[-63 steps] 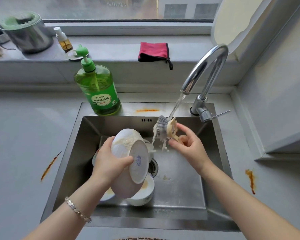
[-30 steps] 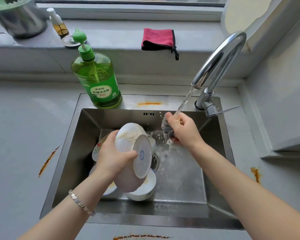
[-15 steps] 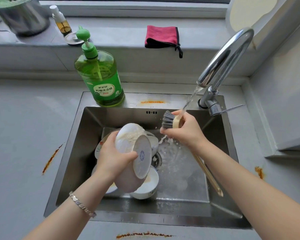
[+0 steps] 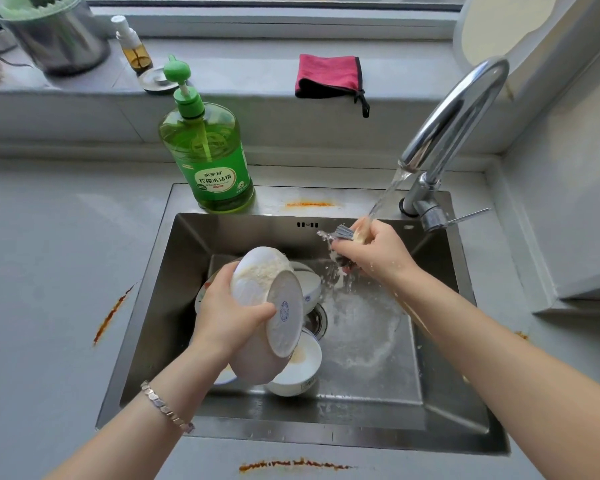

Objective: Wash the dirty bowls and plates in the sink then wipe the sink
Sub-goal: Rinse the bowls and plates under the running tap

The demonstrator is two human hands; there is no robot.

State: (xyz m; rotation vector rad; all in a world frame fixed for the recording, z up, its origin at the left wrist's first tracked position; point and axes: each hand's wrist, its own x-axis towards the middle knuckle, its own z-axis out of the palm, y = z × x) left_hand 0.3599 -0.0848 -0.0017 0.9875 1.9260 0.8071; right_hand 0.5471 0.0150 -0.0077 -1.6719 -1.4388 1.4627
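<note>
My left hand (image 4: 227, 315) grips a soapy white bowl (image 4: 267, 306), tilted with its base facing me, over the steel sink (image 4: 174, 271). Under it lie more white bowls (image 4: 297, 374) and a plate, partly hidden. My right hand (image 4: 374, 254) holds a dish brush (image 4: 342, 233) by its head, grey bristles pointing left, under the water running from the faucet (image 4: 454, 119). Suds cover the sink floor to the right of the drain (image 4: 316, 322).
A green dish soap bottle (image 4: 207, 157) stands on the sink's back rim. A pink cloth (image 4: 328, 76), a small spray bottle (image 4: 132, 46) and a metal pot (image 4: 52, 32) sit on the window ledge. Orange stains mark the grey counter (image 4: 49, 271).
My right hand turned the brush under the stream and now closes over its head, hiding the handle. My left hand kept the bowl almost still. The view shifted slightly.
</note>
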